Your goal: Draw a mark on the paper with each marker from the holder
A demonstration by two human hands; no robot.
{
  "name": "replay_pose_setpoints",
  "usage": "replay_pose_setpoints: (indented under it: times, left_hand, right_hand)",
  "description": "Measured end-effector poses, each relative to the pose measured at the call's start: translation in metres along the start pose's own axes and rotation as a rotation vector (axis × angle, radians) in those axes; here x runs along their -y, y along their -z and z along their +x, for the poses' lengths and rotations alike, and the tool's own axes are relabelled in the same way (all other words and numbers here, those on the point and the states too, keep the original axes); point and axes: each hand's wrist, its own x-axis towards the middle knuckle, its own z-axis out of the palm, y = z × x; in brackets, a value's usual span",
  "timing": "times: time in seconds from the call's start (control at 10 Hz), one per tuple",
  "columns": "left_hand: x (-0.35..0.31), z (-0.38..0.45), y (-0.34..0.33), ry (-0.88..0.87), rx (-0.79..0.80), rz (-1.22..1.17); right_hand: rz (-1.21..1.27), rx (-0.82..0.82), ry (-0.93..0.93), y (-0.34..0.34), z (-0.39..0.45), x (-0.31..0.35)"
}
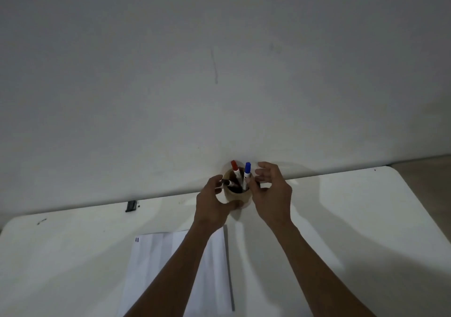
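Note:
A round tan holder (235,194) stands at the table's far edge by the wall. In it are a red-capped marker (235,168), a blue-capped marker (247,171) and a black marker (228,183) that leans left. My left hand (214,203) curves around the holder's left side, thumb against its front and fingertips at the black marker's end. My right hand (271,192) hovers just right of the blue marker with fingers spread and nothing in it. A white sheet of paper (156,268) lies near me, partly under my left forearm.
The white table (341,219) butts against a pale wall. A small black object (131,205) sits at the far edge on the left. A grey strip (229,268) runs along the paper's right side. The table's right corner is rounded.

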Motion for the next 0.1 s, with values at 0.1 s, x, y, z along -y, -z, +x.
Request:
replay_pose_setpoints:
  times: [0.1]
  left_hand:
    - [-0.0068, -0.0152, 0.0117, 0.008, -0.032, -0.013]
  right_hand:
    - [0.002, -0.003, 0.017, 0.0028, -0.01, 0.0085]
